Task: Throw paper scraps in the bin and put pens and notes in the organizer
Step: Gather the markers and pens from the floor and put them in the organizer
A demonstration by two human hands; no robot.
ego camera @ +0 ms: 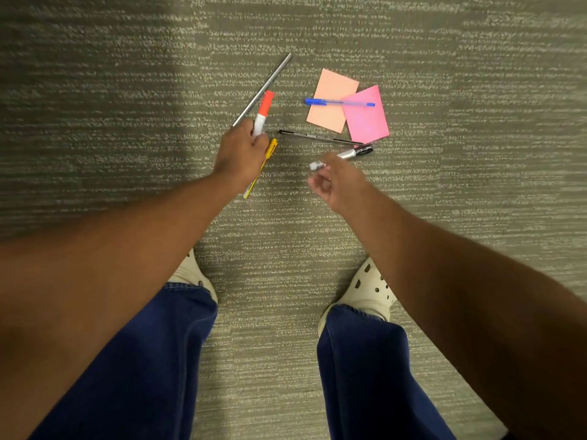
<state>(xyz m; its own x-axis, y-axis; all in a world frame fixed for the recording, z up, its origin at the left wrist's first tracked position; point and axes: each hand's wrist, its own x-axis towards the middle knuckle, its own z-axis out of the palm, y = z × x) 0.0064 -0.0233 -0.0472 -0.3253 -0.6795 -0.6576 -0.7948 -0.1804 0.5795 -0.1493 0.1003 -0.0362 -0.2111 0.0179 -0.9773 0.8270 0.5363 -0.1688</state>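
Red-capped and white-barrelled, a marker (263, 113) stands out of the left hand (242, 154), whose fingers are curled tight around its lower barrel. A yellow pen (261, 169) runs under the same hand, showing beyond the knuckles and again below the wrist; whether the hand grips it or it lies on the carpet beneath cannot be told. A long grey pen (262, 89) slants up and away from the top of that hand, its near end at the fingers, though contact is unclear.

Just right of the left hand, a thin black pen (320, 137) lies nearly level on the carpet (127, 90). Below it, a silver marker with a black cap (352, 153) lies tilted, and the right hand (336, 182) hovers over its near end with fingers loosely bent and apart, closed on nothing visible; motion blur hides whether the fingertips touch it.

Farther out, an orange sticky note (327, 103) and a pink sticky note (368, 119) lie flat, the pink one overlapping the orange one's right edge. A blue pen (340, 103) rests across both.

Nearest the camera, dark blue trousers (152, 360) and two cream perforated clogs (370, 290) stand on the grey-green carpet.
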